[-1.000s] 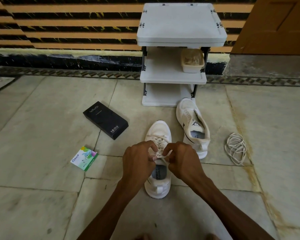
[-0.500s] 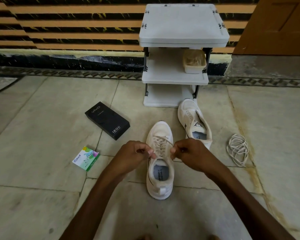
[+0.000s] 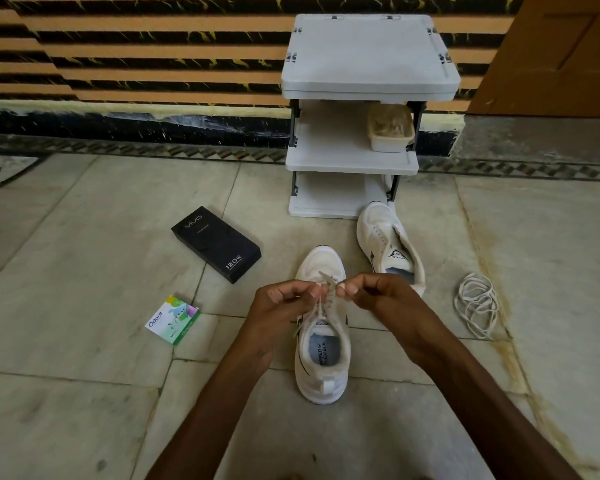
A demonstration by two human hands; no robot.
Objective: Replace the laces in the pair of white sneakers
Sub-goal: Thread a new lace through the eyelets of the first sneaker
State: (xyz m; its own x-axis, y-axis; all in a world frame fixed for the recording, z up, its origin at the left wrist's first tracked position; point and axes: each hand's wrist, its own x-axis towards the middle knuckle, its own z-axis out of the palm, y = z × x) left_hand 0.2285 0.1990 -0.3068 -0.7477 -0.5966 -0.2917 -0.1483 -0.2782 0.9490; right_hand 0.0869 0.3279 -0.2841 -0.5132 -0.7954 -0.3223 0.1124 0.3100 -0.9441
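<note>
Pinching lace ends (image 3: 329, 285) over near sneaker (image 3: 323, 372), left hand (image 3: 284, 304) and right hand (image 3: 373, 292) one each; likely knot stage. Next: pull both evenly.

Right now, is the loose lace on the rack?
No, the loose lace lies coiled on the floor, to the right of the far sneaker.

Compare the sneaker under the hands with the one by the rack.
The near sneaker carries a lace; the far sneaker has none. The left hand and right hand pinch the near sneaker's lace; the far sneaker lies untouched. The near sneaker points straight ahead; the far sneaker sits angled. Both are white and upright.
</note>
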